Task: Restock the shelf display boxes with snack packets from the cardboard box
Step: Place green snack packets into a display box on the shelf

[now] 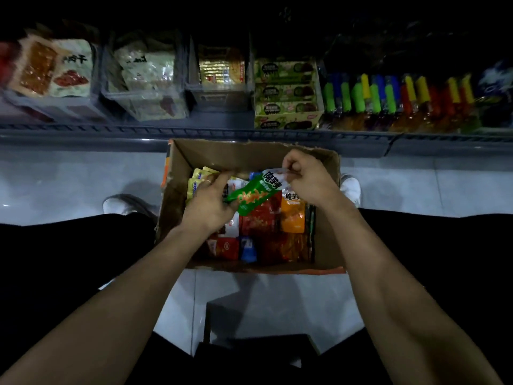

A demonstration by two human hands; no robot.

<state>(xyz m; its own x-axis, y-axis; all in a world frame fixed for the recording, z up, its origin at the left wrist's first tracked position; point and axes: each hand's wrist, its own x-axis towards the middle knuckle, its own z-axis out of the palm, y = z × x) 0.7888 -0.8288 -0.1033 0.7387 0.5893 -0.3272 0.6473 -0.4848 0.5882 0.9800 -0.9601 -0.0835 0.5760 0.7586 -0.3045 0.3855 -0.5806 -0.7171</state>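
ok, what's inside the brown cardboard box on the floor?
The brown cardboard box holds loose snack packets: yellow, red, orange, blue. Both hands hold a green packet above them. Lower layers and the box floor are covered.

A shop aisle: a low grey shelf (194, 133) along the far edge of a pale tiled floor (69, 176) carries clear display boxes (144, 101) of snack packets, a green carton (287, 93) of bars and rows of coloured jelly sticks (399, 98).
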